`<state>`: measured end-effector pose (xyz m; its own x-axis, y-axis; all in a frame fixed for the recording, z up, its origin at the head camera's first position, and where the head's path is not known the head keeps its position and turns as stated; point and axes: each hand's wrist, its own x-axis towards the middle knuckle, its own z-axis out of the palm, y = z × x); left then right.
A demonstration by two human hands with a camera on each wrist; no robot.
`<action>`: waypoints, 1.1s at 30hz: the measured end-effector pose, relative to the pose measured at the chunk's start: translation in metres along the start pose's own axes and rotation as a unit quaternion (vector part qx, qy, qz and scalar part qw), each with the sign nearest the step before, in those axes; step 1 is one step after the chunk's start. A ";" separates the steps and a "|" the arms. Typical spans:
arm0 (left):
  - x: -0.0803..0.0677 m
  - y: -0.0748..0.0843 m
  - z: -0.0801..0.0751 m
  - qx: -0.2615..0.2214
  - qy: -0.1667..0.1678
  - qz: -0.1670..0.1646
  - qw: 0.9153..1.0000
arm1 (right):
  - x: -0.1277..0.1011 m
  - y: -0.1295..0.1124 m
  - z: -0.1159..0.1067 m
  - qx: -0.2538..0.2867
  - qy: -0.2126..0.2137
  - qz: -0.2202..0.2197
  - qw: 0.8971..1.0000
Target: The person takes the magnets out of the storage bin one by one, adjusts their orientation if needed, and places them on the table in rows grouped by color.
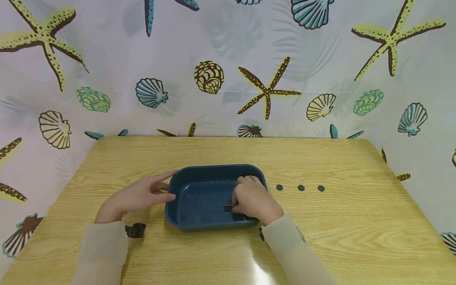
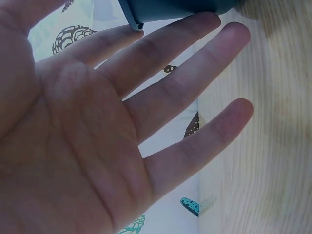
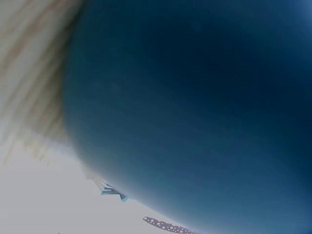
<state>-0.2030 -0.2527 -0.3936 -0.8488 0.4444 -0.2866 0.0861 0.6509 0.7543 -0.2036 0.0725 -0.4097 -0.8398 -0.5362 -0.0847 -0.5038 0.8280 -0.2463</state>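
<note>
A dark blue tray (image 1: 210,169) lies in the middle of the wooden table (image 1: 356,237). My left hand (image 1: 167,185) has its fingers straight, their tips against the tray's left rim. In the left wrist view the left hand (image 2: 195,73) shows an open palm with the tray's corner (image 2: 165,9) at the fingertips. My right hand (image 1: 235,204) is inside the tray at its right side, fingers curled, and pinches a small dark piece (image 1: 228,207) low over the bottom. The right wrist view shows only the tray's blue inside (image 3: 204,107), not the hand.
Three small dark discs (image 1: 301,187) lie in a row on the table right of the tray. A black strap (image 1: 135,230) sits at my left wrist. A curtain with shells and starfish (image 1: 267,91) hangs behind the table's far edge.
</note>
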 end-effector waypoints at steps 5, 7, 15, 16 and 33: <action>0.001 0.000 -0.001 0.001 -0.004 0.006 1.000 | -0.001 0.002 -0.002 0.017 0.014 -0.014 1.000; 0.001 0.000 -0.001 0.002 -0.004 0.007 1.000 | 0.000 0.003 -0.003 0.028 0.021 -0.019 0.999; 0.000 0.002 -0.001 0.002 -0.001 -0.001 1.000 | 0.002 0.006 -0.006 0.075 0.047 -0.030 0.996; 0.000 0.002 -0.001 0.001 0.000 -0.001 1.000 | 0.003 0.007 -0.007 0.082 0.050 -0.031 0.995; 0.000 0.001 0.000 -0.003 -0.003 0.004 1.000 | 0.000 0.009 -0.017 0.110 0.134 -0.039 0.984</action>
<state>-0.2032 -0.2519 -0.3926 -0.8448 0.4533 -0.2842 0.0894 0.6434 0.7603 -0.2123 0.0829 -0.3953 -0.8387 -0.5091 0.1934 -0.5372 0.7150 -0.4475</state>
